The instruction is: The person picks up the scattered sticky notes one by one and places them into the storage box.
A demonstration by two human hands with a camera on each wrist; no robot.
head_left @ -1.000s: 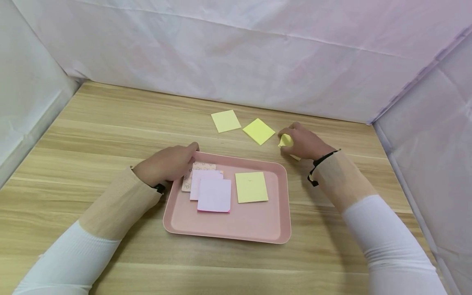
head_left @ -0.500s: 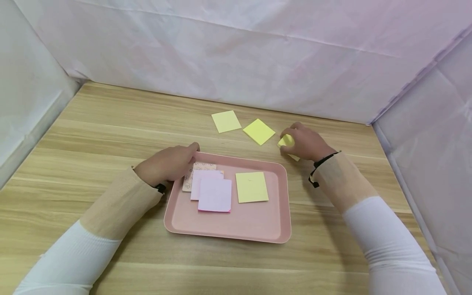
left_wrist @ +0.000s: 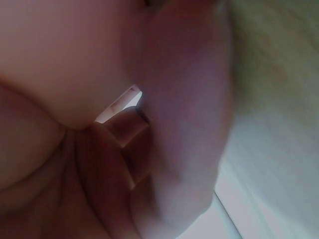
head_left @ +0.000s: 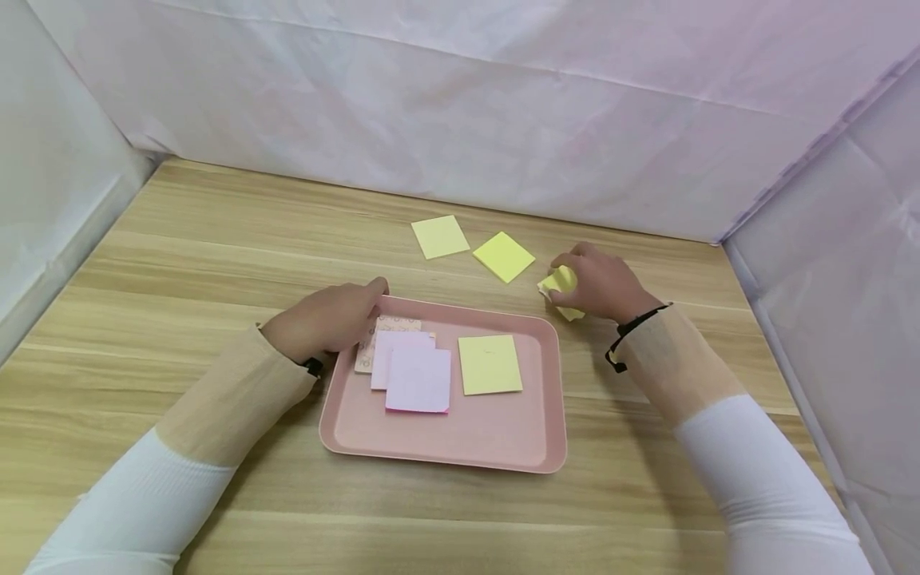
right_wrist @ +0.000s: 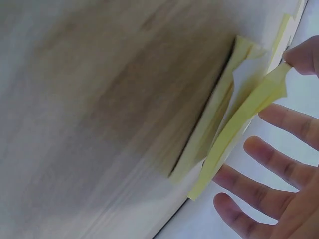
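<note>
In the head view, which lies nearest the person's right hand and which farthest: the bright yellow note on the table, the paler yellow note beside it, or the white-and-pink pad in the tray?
From the right hand:
1. Bright yellow square note, on the table just left of the hand.
2. Pale yellow square note, farther left on the table.
3. White-and-pink sticky pad, inside the pink tray, on its left side.

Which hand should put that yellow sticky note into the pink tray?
Probably the right hand: it already pinches the yellow sticky note, lifted off the table just beyond the pink tray. The left hand rests on the tray's far left corner, away from the note.
</note>
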